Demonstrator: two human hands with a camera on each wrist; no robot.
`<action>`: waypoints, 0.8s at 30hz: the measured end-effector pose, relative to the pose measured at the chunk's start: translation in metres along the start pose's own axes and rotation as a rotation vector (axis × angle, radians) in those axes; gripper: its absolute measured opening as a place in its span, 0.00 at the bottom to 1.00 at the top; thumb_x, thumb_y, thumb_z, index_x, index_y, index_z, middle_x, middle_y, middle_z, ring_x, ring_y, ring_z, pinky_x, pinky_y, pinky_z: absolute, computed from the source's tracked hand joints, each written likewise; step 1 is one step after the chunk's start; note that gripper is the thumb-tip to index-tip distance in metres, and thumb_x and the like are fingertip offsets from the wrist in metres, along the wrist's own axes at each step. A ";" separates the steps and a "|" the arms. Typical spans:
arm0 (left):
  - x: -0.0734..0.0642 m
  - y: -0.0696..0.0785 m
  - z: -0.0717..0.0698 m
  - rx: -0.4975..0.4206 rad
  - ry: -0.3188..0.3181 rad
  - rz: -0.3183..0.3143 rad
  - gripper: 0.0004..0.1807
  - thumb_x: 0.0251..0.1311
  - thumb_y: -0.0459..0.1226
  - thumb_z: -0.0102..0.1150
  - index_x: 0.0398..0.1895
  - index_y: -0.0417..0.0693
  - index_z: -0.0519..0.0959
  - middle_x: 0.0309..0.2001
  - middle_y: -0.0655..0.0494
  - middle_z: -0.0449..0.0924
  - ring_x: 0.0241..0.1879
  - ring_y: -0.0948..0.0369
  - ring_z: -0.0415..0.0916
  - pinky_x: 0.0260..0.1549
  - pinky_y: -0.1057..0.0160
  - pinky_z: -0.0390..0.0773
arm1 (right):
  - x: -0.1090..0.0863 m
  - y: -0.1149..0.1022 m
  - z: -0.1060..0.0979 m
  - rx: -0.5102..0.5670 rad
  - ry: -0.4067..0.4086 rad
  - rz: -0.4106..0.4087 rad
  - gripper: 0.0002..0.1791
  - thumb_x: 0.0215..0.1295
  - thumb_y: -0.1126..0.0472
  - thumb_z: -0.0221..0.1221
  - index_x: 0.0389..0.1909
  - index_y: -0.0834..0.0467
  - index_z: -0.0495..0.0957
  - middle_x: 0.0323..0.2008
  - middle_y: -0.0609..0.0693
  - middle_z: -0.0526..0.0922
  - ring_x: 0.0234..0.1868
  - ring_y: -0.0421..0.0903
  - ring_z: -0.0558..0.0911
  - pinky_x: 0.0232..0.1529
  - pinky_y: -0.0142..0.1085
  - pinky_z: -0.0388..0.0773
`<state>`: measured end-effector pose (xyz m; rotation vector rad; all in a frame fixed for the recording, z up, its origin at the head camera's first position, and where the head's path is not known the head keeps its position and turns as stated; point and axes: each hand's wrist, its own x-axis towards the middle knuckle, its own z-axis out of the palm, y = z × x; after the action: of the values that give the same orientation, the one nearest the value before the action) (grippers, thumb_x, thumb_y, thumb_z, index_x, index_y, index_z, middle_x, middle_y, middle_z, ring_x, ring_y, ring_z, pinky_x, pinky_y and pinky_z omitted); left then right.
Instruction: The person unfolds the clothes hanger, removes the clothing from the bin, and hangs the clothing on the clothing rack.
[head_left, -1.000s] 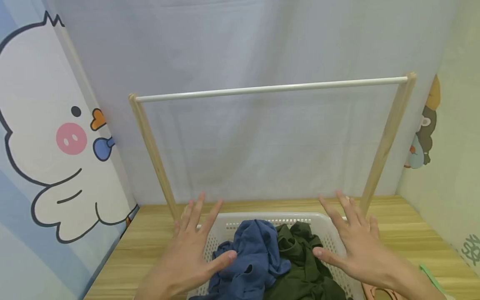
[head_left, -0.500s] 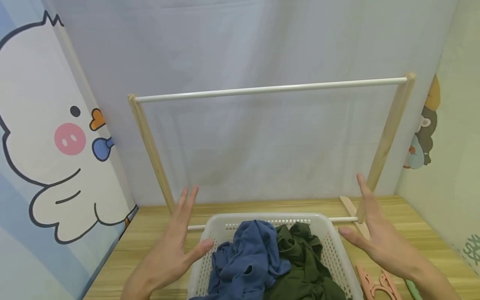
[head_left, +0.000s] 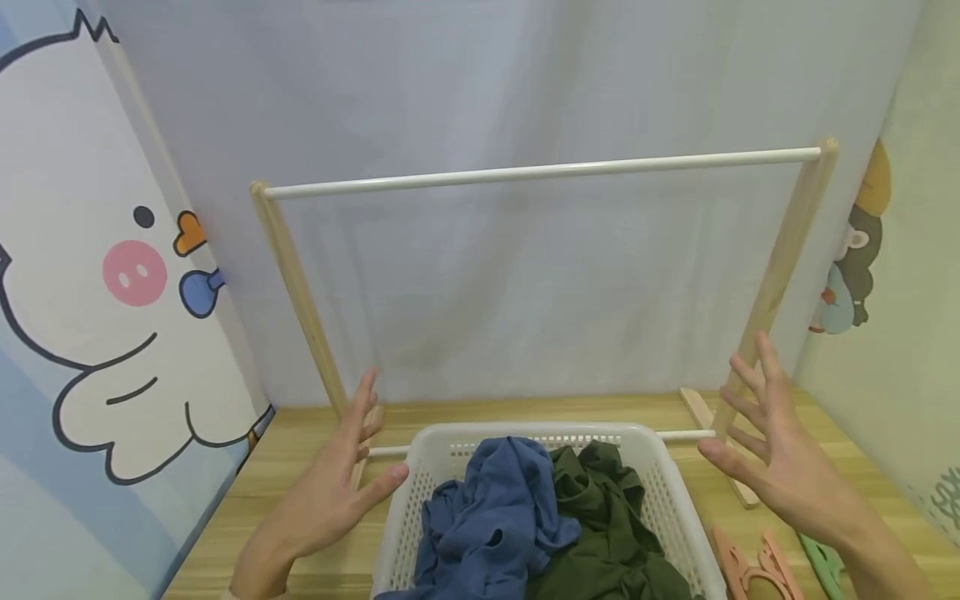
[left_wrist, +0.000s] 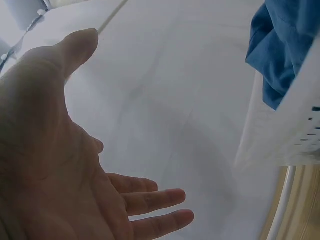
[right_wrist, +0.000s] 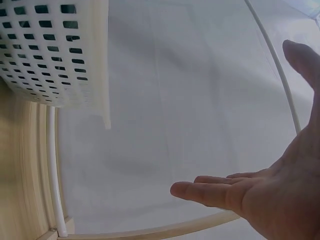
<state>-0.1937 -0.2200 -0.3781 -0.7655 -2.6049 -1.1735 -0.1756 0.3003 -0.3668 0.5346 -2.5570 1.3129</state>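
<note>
A white perforated basket (head_left: 678, 508) stands on the wooden table, holding a crumpled blue garment (head_left: 495, 508) and a dark green garment (head_left: 611, 525). My left hand (head_left: 330, 492) hovers off the basket's left side, fingers extended and thumb apart, touching nothing. On the opposite side my right hand (head_left: 787, 467) is raised with spread, relaxed fingers, also apart from the basket. Each wrist view shows a bare palm: the left hand (left_wrist: 85, 165) near the basket's wall, the right hand (right_wrist: 270, 195) with the perforated side to its left.
Behind the basket stands a rack with wooden posts (head_left: 780, 250) and a white top rod (head_left: 540, 172). A pink clothes hanger or clip-like piece (head_left: 753, 567) and a green one (head_left: 825, 562) lie right of the basket on the table (head_left: 247, 517). A grey-white curtain hangs behind.
Both hands have moved outward from above the basket's sides, the left to the left and the right to the right. The basket and garments stay in place.
</note>
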 end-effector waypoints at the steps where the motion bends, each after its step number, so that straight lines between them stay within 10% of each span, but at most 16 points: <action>1: 0.000 -0.002 0.000 -0.005 -0.007 -0.005 0.59 0.79 0.45 0.65 0.93 0.71 0.29 0.87 0.27 0.50 0.76 0.26 0.68 0.64 0.25 0.78 | 0.000 0.000 -0.001 0.011 0.002 -0.003 0.69 0.80 0.61 0.66 0.87 0.31 0.14 0.92 0.56 0.36 0.82 0.80 0.59 0.64 0.25 0.77; 12: 0.004 -0.025 0.007 -0.078 -0.149 -0.054 0.67 0.71 0.45 0.78 0.94 0.67 0.33 0.81 0.28 0.62 0.71 0.34 0.78 0.66 0.34 0.80 | 0.000 0.010 -0.005 0.057 0.015 -0.019 0.69 0.79 0.67 0.66 0.89 0.31 0.17 0.91 0.60 0.41 0.80 0.77 0.63 0.59 0.16 0.73; 19: 0.002 -0.035 0.008 -0.134 -0.242 -0.068 0.62 0.69 0.47 0.80 0.94 0.54 0.45 0.79 0.27 0.66 0.70 0.33 0.78 0.67 0.33 0.80 | 0.001 0.013 -0.003 0.076 0.009 -0.045 0.69 0.77 0.70 0.68 0.91 0.33 0.24 0.89 0.66 0.46 0.74 0.26 0.68 0.60 0.18 0.77; 24: -0.001 -0.039 0.008 -0.134 -0.301 -0.068 0.61 0.67 0.49 0.81 0.93 0.49 0.50 0.78 0.27 0.67 0.68 0.32 0.80 0.65 0.31 0.80 | 0.002 0.013 -0.002 0.078 0.008 -0.060 0.67 0.77 0.70 0.68 0.91 0.33 0.27 0.88 0.67 0.49 0.72 0.21 0.69 0.60 0.20 0.79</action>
<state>-0.2134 -0.2360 -0.4092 -0.9536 -2.8346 -1.3579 -0.1825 0.3084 -0.3740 0.6145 -2.4718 1.3961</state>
